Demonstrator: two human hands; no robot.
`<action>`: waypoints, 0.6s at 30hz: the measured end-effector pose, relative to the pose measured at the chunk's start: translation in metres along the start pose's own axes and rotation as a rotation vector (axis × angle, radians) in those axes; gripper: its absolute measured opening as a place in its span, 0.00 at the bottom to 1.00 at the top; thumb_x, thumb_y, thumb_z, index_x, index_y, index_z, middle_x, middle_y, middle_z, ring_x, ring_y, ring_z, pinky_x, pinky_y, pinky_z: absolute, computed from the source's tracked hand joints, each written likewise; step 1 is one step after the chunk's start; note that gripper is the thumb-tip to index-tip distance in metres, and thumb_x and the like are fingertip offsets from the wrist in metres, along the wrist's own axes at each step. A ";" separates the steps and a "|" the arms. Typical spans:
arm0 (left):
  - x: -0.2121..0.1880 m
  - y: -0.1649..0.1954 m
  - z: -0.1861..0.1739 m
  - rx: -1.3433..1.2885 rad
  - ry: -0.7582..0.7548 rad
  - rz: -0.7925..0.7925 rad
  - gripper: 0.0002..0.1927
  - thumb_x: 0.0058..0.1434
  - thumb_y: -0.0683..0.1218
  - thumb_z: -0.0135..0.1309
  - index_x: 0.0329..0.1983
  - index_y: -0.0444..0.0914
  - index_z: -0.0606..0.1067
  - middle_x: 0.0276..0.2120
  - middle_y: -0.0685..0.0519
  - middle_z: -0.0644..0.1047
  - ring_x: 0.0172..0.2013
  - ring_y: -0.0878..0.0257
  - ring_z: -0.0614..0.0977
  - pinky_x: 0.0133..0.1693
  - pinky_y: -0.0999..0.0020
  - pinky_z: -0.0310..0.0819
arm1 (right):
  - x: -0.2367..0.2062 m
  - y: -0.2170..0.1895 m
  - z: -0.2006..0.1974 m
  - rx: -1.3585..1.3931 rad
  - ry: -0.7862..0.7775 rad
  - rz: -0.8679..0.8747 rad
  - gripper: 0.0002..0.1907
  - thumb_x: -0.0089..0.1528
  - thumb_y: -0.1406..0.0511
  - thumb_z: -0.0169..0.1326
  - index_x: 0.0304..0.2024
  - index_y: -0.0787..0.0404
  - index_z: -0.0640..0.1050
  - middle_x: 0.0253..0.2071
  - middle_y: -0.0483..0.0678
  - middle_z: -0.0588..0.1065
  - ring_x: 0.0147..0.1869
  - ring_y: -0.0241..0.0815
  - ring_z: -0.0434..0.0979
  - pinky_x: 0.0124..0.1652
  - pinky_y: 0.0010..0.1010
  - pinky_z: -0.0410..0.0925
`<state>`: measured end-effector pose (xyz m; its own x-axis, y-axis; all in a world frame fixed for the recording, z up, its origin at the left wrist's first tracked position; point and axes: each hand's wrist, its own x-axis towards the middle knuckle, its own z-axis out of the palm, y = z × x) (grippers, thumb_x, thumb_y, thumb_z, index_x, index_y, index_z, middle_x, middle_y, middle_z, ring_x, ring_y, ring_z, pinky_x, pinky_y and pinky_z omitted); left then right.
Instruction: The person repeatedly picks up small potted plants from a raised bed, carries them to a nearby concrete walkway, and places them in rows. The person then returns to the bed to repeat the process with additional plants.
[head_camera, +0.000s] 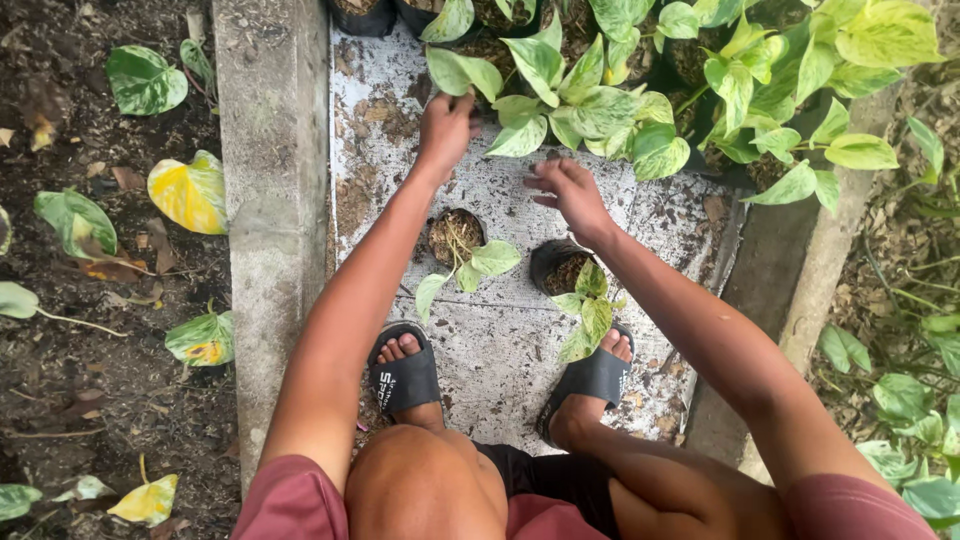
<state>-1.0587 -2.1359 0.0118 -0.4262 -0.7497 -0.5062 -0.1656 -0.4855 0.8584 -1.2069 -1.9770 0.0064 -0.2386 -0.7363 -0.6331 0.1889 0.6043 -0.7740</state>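
You have no packages, labels, signs or screens before you. Only white lettering on your left black sandal (405, 380).

left hand (445, 125) touching leaf (462, 72), right hand (570, 192) open

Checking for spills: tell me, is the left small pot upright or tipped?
Upright: the left small pot shows its round soil-filled mouth facing up, plant rooted inside.

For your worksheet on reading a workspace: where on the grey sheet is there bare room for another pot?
Bare sheet lies between the two sandals, below the two small pots. Beyond the left hand and right hand, leafy plants crowd it.
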 end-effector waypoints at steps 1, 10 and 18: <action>0.002 0.001 -0.002 0.005 -0.025 0.022 0.21 0.72 0.50 0.42 0.62 0.34 0.71 0.59 0.42 0.76 0.45 0.53 0.85 0.49 0.61 0.84 | -0.003 0.006 -0.006 -0.047 -0.030 0.000 0.13 0.68 0.58 0.48 0.48 0.60 0.72 0.52 0.51 0.77 0.60 0.43 0.79 0.58 0.36 0.71; -0.053 -0.033 -0.060 0.555 -0.115 0.008 0.30 0.70 0.65 0.45 0.59 0.37 0.73 0.58 0.42 0.76 0.56 0.49 0.79 0.55 0.52 0.72 | -0.034 0.030 -0.074 -0.811 -0.293 0.026 0.22 0.65 0.51 0.51 0.54 0.57 0.77 0.56 0.51 0.78 0.62 0.47 0.77 0.61 0.42 0.68; -0.119 -0.114 -0.103 0.677 -0.250 0.003 0.22 0.66 0.59 0.56 0.42 0.33 0.78 0.38 0.43 0.81 0.37 0.55 0.81 0.41 0.59 0.76 | -0.046 0.057 -0.109 -0.828 -0.278 0.062 0.27 0.64 0.47 0.51 0.56 0.57 0.77 0.56 0.54 0.78 0.63 0.52 0.77 0.61 0.45 0.69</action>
<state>-0.8973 -2.0378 -0.0347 -0.6053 -0.5858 -0.5390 -0.6439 -0.0378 0.7642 -1.2890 -1.8758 -0.0084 0.0109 -0.6772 -0.7357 -0.5847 0.5926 -0.5541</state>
